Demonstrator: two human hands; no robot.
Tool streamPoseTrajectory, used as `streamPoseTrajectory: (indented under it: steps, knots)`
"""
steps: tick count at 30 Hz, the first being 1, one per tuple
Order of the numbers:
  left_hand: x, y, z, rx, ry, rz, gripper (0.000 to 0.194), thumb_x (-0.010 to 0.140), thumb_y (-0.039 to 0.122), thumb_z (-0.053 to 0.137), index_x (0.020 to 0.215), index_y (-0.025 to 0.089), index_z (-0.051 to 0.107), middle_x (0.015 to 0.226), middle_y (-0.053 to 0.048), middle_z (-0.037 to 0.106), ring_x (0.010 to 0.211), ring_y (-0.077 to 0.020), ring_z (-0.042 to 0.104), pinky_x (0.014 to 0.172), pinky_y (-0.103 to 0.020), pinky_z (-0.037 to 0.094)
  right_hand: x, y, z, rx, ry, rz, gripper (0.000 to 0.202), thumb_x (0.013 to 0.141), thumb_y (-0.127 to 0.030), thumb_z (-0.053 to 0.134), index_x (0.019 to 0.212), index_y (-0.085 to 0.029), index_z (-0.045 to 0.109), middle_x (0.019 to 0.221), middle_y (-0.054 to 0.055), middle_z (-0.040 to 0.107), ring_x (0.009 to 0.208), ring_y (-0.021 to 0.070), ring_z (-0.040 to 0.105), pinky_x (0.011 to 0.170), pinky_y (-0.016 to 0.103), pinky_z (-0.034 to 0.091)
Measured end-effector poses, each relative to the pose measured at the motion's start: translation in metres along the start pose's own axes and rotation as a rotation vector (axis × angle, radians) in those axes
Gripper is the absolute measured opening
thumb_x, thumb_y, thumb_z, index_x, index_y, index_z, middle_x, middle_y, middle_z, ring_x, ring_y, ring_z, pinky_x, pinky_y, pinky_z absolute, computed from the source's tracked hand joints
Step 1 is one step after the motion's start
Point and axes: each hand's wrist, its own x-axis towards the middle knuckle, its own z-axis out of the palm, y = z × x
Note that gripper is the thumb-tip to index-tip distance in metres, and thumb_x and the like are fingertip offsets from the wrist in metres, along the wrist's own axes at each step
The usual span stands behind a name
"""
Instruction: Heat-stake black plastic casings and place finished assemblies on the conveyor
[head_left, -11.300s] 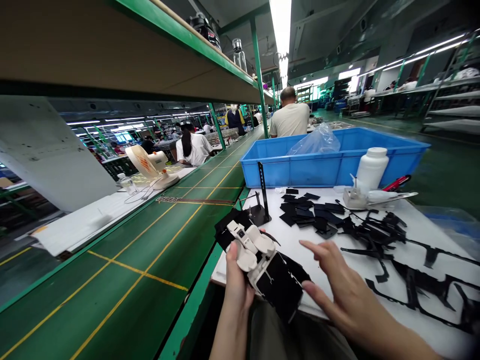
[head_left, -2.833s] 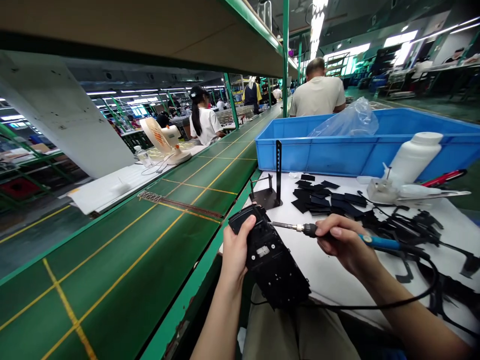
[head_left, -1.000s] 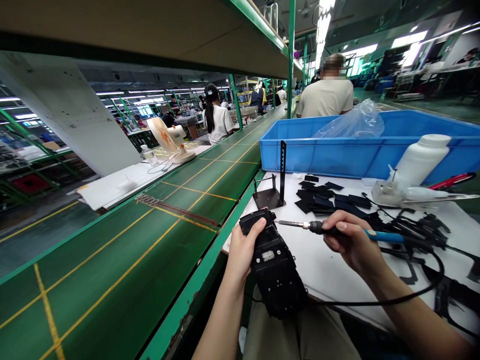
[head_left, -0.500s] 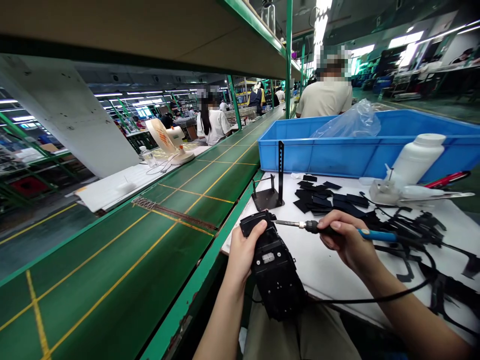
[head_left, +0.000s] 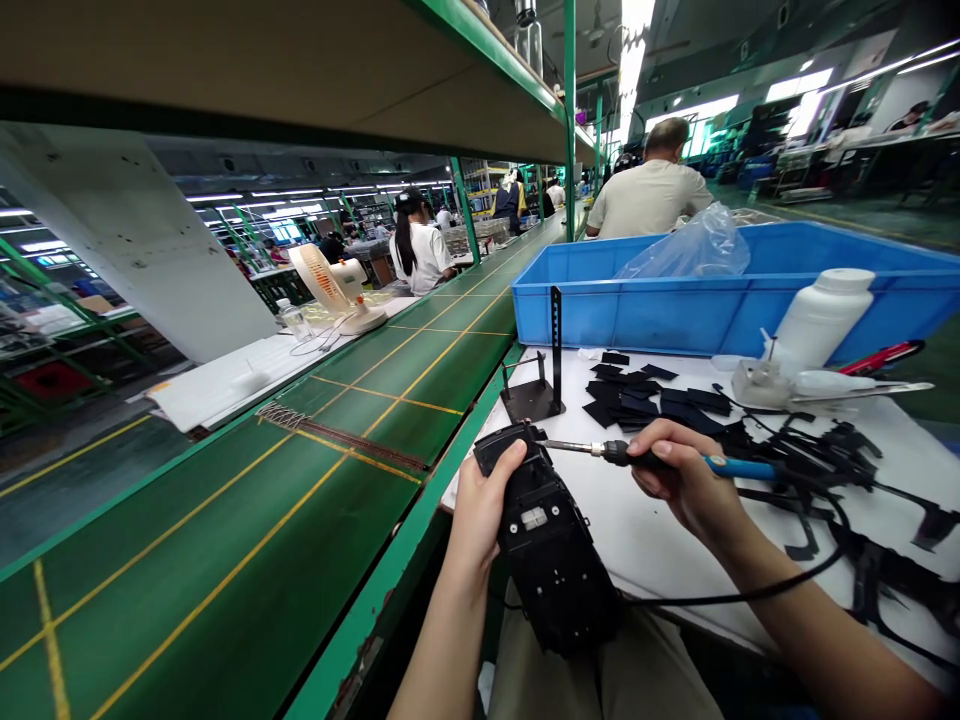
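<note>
My left hand (head_left: 480, 505) is wrapped round the upper end of a black plastic housing (head_left: 556, 560), thumb on top. The housing tilts above my lap and shows small screws and a pale rectangular piece on its face. In my right hand (head_left: 686, 480) is a soldering iron (head_left: 739, 468) with a blue and black handle, gripped like a pen. Its metal tip points left and meets or nearly meets the housing's upper right edge; exact contact is hard to tell. A black cord trails from the iron's rear.
Black flat pieces (head_left: 637, 400) and thin black parts (head_left: 825, 450) lie on the white table (head_left: 660, 560). Behind them stand a metal iron stand (head_left: 534, 398), a white bottle (head_left: 825, 310) and a blue bin (head_left: 630, 320). A green conveyor belt (head_left: 300, 540) runs along the left; co-workers sit farther off.
The view has shifted slightly, so most things sit a little farther left. Both hands keep their holds, and the iron's tip stays at the housing's upper edge.
</note>
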Motion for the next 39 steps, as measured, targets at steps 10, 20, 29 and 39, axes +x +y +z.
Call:
streamPoseTrajectory:
  steps: [10,20,29,39]
  knots:
    - [0.003,-0.004,-0.006,-0.033,0.008,-0.002,0.033,0.072,0.041,0.073,0.091,0.015,0.069,0.084,-0.004,0.07,0.076,-0.0165,0.065,0.068,-0.023,0.051,-0.007,0.002,-0.001,-0.071,-0.055,-0.019,0.014,0.077,-0.026,0.057,0.071,-0.015,0.064,0.051,-0.001,0.049,0.037,0.0091,0.038,0.036,0.02,0.02]
    - [0.009,-0.003,-0.067,-0.238,0.187,-0.044,0.042,0.068,0.038,0.076,0.101,0.013,0.068,0.087,-0.008,0.073,0.075,-0.0192,0.069,0.069,-0.026,0.055,0.017,-0.009,0.021,-1.043,-0.314,-0.239,0.013,0.091,-0.027,0.048,0.096,-0.021,0.059,0.071,0.0,0.054,0.058,0.013,0.048,0.053,0.023,0.038]
    - [-0.005,0.019,-0.085,-0.481,0.129,-0.145,0.03,0.083,0.032,0.059,0.105,0.012,0.067,0.096,-0.012,0.073,0.086,-0.0248,0.07,0.073,-0.034,0.059,0.09,0.076,0.077,-1.754,-0.672,-0.163,0.023,0.091,-0.014,0.053,0.114,-0.011,0.056,0.11,0.01,0.057,0.097,0.0212,0.057,0.081,0.037,0.049]
    - [0.003,0.048,-0.044,-0.126,0.154,0.142,0.041,0.075,0.032,0.068,0.114,0.018,0.065,0.111,-0.008,0.069,0.099,-0.0258,0.066,0.081,-0.033,0.056,0.088,0.033,0.052,-1.838,-0.729,-0.106,0.048,0.09,-0.002,0.042,0.134,-0.021,0.044,0.117,0.011,0.054,0.093,0.0197,0.06,0.077,0.031,0.049]
